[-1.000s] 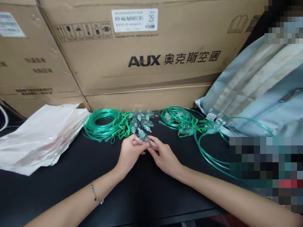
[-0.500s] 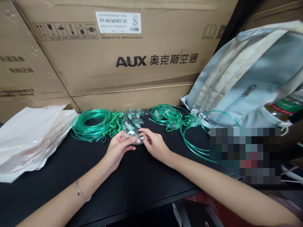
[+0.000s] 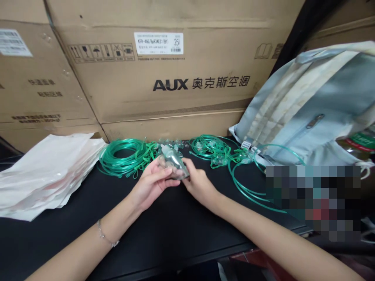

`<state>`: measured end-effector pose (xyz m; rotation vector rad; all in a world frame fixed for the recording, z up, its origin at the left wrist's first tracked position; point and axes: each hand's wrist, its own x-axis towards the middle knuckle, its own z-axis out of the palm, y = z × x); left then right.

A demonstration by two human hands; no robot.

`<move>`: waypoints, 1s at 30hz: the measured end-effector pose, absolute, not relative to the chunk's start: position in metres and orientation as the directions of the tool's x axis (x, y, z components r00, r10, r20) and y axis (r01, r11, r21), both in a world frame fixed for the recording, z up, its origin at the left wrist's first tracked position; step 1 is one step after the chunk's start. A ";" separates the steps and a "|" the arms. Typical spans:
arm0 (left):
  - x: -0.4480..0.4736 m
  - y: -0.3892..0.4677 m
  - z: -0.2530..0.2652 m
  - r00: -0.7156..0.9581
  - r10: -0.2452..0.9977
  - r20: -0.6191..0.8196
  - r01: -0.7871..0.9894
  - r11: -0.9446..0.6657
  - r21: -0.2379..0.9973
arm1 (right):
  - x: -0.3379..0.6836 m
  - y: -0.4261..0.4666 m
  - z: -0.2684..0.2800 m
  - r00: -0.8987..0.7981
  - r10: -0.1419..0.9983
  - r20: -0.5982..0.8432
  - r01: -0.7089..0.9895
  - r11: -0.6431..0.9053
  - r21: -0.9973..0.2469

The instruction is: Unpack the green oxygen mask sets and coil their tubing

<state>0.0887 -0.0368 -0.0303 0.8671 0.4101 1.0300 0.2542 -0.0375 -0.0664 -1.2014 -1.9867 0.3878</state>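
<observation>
A clear oxygen mask [image 3: 175, 160] is held up between my hands, over the black table [image 3: 158, 230]. My left hand [image 3: 154, 177] is closed around its left and lower side, thumb across the front. At its right edge, my right hand [image 3: 199, 179] grips with fingers and thumb; part of those fingers is hidden behind the mask. Just behind the mask lie several more clear masks [image 3: 177, 143] with green straps. A coil of green tubing [image 3: 120, 156] rests left of them, and a second bundle of green tubing [image 3: 206, 145] with masks lies to the right.
A stack of white plastic bags [image 3: 55, 168] lies on the left. Large cardboard boxes [image 3: 187, 109] stand along the back. On the right a light blue backpack [image 3: 304, 101] leans beside a bottle [image 3: 361, 142], with loose green tubing [image 3: 247, 191] in front of it.
The mask has been tilted, so its narrow end now points up and left. My right hand has moved from a fingertip touch to a grip on its right edge. The camera view has shifted slightly.
</observation>
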 end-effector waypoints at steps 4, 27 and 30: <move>0.079 -0.036 -0.033 0.750 0.649 0.130 -0.325 0.190 0.926 | 0.285 0.015 -0.029 -0.139 0.885 0.444 0.749 0.387 -0.538; 0.089 -0.021 -0.066 0.827 0.562 -0.011 -0.034 0.070 0.997 | 0.312 0.153 -0.029 -0.302 0.951 -0.068 0.953 0.299 -0.051; 0.089 -0.021 -0.066 0.828 0.561 -0.012 -0.033 0.070 0.997 | 0.309 0.154 -0.022 -0.318 0.940 -0.125 0.948 0.317 -0.028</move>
